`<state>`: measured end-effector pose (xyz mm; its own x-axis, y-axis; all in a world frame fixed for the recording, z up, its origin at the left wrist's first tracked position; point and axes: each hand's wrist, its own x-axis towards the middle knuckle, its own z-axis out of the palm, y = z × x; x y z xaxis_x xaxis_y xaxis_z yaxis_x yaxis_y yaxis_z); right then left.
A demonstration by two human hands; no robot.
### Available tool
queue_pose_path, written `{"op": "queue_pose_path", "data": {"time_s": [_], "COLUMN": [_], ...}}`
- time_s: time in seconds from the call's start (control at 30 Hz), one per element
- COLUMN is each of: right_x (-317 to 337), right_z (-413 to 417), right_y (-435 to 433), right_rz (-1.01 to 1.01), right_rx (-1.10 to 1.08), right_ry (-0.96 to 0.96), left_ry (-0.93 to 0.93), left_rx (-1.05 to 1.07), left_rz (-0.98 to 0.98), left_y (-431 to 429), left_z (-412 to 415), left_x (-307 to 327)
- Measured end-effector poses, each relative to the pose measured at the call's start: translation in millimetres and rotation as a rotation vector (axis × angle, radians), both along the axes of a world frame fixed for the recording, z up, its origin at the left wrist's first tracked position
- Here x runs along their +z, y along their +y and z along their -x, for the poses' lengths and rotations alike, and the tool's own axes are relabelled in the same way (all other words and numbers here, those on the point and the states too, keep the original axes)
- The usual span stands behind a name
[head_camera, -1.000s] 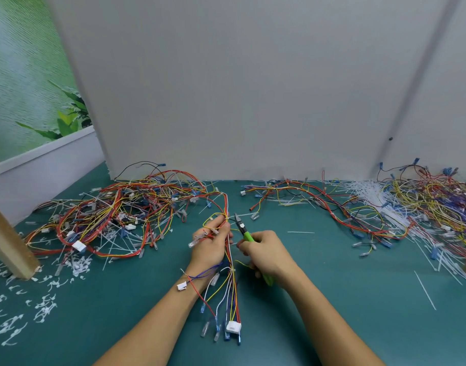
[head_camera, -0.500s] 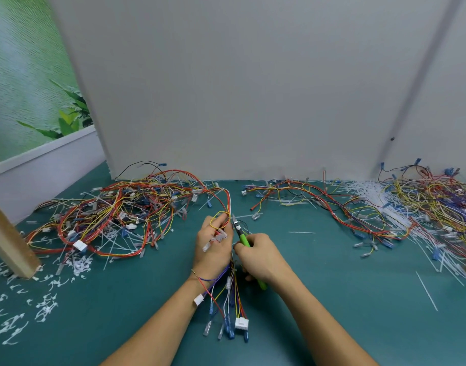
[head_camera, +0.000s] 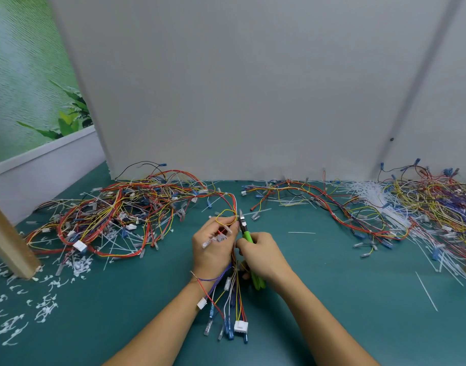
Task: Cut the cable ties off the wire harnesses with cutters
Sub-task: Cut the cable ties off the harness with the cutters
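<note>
Everywhere, wire harnesses (head_camera: pixel 115 215) over teal tabletop (head_camera: pixel 332 299)

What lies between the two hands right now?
Head view: the held wire harness runs between left hand and right hand; the green cutters point up beside it.

Count: hands ×2, L hand (head_camera: pixel 212 247) and R hand (head_camera: pixel 263 257). Green-handled cutters (head_camera: pixel 247 235) ×1. Wire harness (head_camera: pixel 236 294) in hand ×1. Harness heaps on bench (head_camera: pixel 358 299) ×3: left heap (head_camera: pixel 115 215), mid heap (head_camera: pixel 319 199), right heap (head_camera: pixel 432 202). Wooden post (head_camera: pixel 7 241) ×1. Cut tie scraps (head_camera: pixel 45 307): too many to count.
</note>
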<state>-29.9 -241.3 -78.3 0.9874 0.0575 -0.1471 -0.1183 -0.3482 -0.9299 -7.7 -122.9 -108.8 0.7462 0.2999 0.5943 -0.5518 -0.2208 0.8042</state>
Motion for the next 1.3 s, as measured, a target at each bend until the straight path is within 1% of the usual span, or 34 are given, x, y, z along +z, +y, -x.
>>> {"op": "queue_pose_path", "data": {"time_s": [0.1,0.37,0.63,0.77,0.83,1.0,1.07,1.3], "right_x": [0.3,0.9,3.6,3.9,2.7,0.7,1.4,0.5], "right_z": [0.0,-0.2,0.2,-0.8,-1.8,-3.2,-2.8,-2.8], "right_y": [0.0,-1.0,-0.2,-2.5,-3.4,-4.5,-4.6,-4.0], "right_rz": [-0.007,0.038,0.151,0.150,0.134,0.100,0.097,0.064], "right_rx": [0.007,0.004,-0.031,-0.035,-0.040,-0.036,-0.037,-0.052], "right_ry": [0.006,-0.015,-0.053,-0.031,-0.028,-0.034,-0.030,-0.018], "left_ry": [-0.046,-0.127,-0.204,-0.206,-0.170,0.069,0.087,0.069], "left_rx": [-0.001,0.002,0.021,0.000,-0.018,-0.079,-0.088,-0.080], "left_rz": [-0.097,-0.236,-0.300,-0.298,-0.263,0.003,0.042,0.068], "left_y": [1.4,4.4,5.6,7.2,7.0,-1.3,-1.8,-0.5], "left_z": [-0.4,0.8,1.8,-0.4,-0.9,-1.5,-2.1,-5.9], "left_x": [-0.6,0.3,2.2,-1.3,-2.6,-6.2,-7.7,-11.0]}}
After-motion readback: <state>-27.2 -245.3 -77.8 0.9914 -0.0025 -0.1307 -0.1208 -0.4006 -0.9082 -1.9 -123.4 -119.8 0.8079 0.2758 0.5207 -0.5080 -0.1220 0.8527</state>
